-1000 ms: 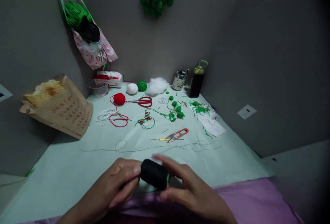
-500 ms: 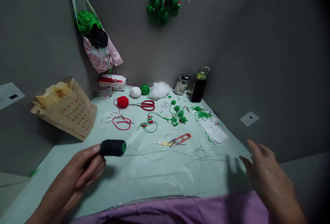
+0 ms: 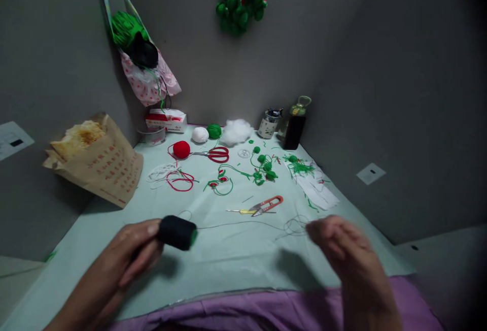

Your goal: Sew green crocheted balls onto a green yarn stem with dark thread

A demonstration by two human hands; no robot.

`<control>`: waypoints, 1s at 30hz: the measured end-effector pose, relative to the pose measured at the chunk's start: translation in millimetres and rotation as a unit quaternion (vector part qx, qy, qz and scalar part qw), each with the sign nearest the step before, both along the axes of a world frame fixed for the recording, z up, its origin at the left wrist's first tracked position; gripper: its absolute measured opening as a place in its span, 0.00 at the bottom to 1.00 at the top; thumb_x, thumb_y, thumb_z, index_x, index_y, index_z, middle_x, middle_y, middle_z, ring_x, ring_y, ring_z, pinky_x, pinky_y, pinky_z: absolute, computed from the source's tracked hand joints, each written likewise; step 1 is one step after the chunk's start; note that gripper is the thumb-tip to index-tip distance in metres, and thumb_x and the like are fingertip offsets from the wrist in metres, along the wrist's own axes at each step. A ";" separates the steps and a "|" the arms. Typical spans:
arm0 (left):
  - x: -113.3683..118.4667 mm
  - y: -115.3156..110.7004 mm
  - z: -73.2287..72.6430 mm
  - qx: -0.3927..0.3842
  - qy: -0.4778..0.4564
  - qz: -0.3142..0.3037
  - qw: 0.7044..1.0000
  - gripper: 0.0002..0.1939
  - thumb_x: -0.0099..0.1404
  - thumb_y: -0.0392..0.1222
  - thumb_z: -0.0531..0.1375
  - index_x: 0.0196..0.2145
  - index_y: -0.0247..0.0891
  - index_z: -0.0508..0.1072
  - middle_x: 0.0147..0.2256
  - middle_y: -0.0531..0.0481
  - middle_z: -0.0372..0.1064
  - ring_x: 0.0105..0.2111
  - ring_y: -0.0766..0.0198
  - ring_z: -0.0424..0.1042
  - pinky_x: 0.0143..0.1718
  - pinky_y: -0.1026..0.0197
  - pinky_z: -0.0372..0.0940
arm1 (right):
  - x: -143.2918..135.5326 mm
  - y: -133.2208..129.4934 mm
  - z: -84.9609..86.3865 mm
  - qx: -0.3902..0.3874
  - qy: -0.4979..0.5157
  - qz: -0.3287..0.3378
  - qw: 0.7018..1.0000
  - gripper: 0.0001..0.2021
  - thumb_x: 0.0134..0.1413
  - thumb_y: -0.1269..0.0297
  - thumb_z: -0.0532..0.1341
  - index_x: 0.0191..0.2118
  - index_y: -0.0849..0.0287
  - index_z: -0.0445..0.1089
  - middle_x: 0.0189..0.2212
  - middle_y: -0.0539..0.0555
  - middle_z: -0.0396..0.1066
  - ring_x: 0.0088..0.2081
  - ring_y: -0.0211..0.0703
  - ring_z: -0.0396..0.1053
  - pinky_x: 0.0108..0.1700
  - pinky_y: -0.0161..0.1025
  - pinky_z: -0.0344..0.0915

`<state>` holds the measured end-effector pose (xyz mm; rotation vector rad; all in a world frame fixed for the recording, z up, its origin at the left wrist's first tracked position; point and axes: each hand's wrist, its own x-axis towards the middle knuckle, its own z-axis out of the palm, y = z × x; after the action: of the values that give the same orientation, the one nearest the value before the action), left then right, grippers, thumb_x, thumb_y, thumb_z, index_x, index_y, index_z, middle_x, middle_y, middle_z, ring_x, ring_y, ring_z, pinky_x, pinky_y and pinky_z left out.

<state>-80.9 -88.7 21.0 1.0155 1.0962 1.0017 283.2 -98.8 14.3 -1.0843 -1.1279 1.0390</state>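
Bread [image 3: 78, 139] pokes out of a printed paper bag [image 3: 101, 171] standing by the left edge of the pale table [image 3: 236, 265]. Next, over the front left part, the left hand [image 3: 129, 252] pinches a spool [image 3: 175, 232] of black thread by its left end, thumb and fingers closed on it; its green right end points toward the middle. Behind, along the back edge, sit a red yarn ball [image 3: 181, 150], a white one [image 3: 200, 135], a green one [image 3: 214, 131] and fluffy stuffing [image 3: 236, 132], with red-handled scissors [image 3: 218, 155] in front of them. A thin thread [image 3: 243, 222] runs rightward from beside the spool to a loose tangle, passing in front of a yellow-handled hook [image 3: 246, 211] and orange snips [image 3: 273, 201]. Small green crocheted pieces [image 3: 266, 171] lie farther back. A bottle [image 3: 294, 128] stands near the back right corner, and white paper [image 3: 320, 196] lies along the right edge. Above the front right part, the blurred right hand [image 3: 350, 255] has its fingers drawn narrow beside the tangle; whether they grip thread, I cannot tell.
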 end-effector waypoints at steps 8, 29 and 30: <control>-26.0 0.2 -5.3 -0.091 -0.141 0.165 0.972 0.28 0.66 0.45 0.56 0.09 0.41 0.59 0.08 0.56 0.42 0.16 0.66 0.38 0.18 0.61 0.50 | 94.2 -0.4 20.0 -0.049 -0.581 -0.265 0.768 0.29 0.51 0.44 0.61 0.51 0.61 0.73 0.44 0.67 0.71 0.38 0.61 0.69 0.34 0.51 0.64; -12.0 6.7 -1.6 -0.053 -0.025 0.133 0.989 0.30 0.67 0.48 0.54 0.09 0.40 0.54 0.09 0.55 0.44 0.16 0.67 0.44 0.20 0.62 0.51 | 26.8 -8.5 17.9 0.036 0.025 -0.015 0.999 0.13 0.55 0.55 0.66 0.26 0.56 0.69 0.14 0.42 0.42 0.20 0.35 0.46 0.28 0.35 0.52; -15.1 8.3 0.1 -0.081 -0.066 0.168 0.980 0.28 0.67 0.44 0.53 0.10 0.40 0.52 0.08 0.56 0.41 0.15 0.67 0.40 0.19 0.63 0.51 | 33.5 -9.4 21.2 0.040 0.021 -0.052 0.998 0.12 0.54 0.55 0.67 0.26 0.55 0.69 0.14 0.42 0.42 0.20 0.35 0.46 0.28 0.36 0.54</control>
<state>-96.0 -80.4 21.0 0.6345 1.2398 1.2090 316.7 -108.2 35.5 -1.0423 -1.0587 0.9235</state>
